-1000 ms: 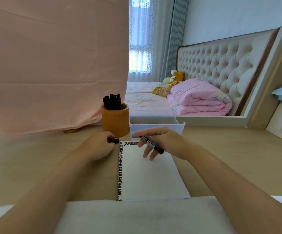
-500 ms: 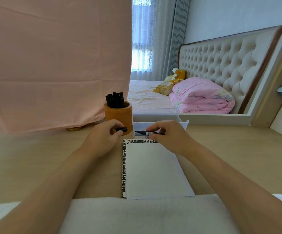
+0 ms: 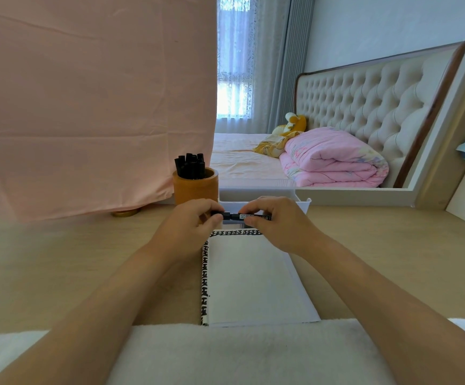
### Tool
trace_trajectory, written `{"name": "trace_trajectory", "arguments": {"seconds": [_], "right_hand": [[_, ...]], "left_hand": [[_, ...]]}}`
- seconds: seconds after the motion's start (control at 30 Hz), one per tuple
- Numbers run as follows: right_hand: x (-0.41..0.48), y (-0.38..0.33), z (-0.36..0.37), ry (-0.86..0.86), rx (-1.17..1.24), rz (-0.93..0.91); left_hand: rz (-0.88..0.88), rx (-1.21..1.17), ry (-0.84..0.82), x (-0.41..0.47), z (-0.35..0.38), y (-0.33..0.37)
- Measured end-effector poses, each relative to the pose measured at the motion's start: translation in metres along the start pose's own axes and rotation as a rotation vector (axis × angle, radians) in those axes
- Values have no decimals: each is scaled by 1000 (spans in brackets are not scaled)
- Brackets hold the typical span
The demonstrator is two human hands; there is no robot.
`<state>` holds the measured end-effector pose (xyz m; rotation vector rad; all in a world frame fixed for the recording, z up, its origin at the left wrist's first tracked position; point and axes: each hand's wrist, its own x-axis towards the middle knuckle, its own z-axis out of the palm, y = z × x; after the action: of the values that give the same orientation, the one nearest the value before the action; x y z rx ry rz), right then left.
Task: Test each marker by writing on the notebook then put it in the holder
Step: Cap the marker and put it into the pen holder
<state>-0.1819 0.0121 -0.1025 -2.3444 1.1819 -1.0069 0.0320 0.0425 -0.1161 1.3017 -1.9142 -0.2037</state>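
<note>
Closed up since half a second ago: gap between cap (image 3: 220,215) and marker (image 3: 255,217) gone, the two now meeting end to end in one level line above the far edge of the notebook (image 3: 253,282). Whether fully seated, cannot tell. Cap pinched in the left hand (image 3: 187,229), thumb and curled fingers round it; barrel pinched in the right hand (image 3: 278,227), fingertips bent over the label. Hands close together, knuckles facing, not touching each other.

Filling the left half behind: hanging pink cloth (image 3: 95,107), matte, softly creased, hem down at the desk (image 3: 59,259). Below: pale wood-grain desk surface, flat and smooth. Along the near edge: white fleecy cloth (image 3: 239,354), nappy, under both forearms. To the right: tufted cream headboard (image 3: 364,98), buttoned in diamonds, edged in dark wood; before it a folded pink quilt (image 3: 334,159), puffy, floral-printed, and a yellow plush toy (image 3: 295,124) beside that.

Flat on the desk between the forearms: notebook open at a white page, black-and-white patterned border along its left and top edges. Just beyond the left hand: cylindrical holder (image 3: 195,190), orange-brown, smooth-walled, packed with upright black markers (image 3: 190,166), caps up. Beside it, behind the hands: white plastic tray (image 3: 303,204), thin-walled, rectangular. Under the cloth's hem: small gold disc (image 3: 125,213), shiny, round.

Marker: slim black barrel, white label, print too small to read. Cap: short, black, a stubby cylinder.
</note>
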Motion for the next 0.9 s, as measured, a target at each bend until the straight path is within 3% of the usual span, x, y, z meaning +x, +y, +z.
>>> {"name": "trace_trajectory", "arguments": {"seconds": [0.27, 0.47, 0.7, 0.9], "right_hand": [[-4, -1, -3, -2, -20, 10], [-3, -3, 1, 19, -71, -81], [-4, -7, -2, -150, 121, 8], [-4, -11, 6, -162, 93, 70]], "left_hand": [[43, -6, -141, 5, -4, 5], [95, -72, -82, 9, -6, 8], [187, -47, -89, 7, -5, 10], [159, -16, -53, 8, -3, 8]]}}
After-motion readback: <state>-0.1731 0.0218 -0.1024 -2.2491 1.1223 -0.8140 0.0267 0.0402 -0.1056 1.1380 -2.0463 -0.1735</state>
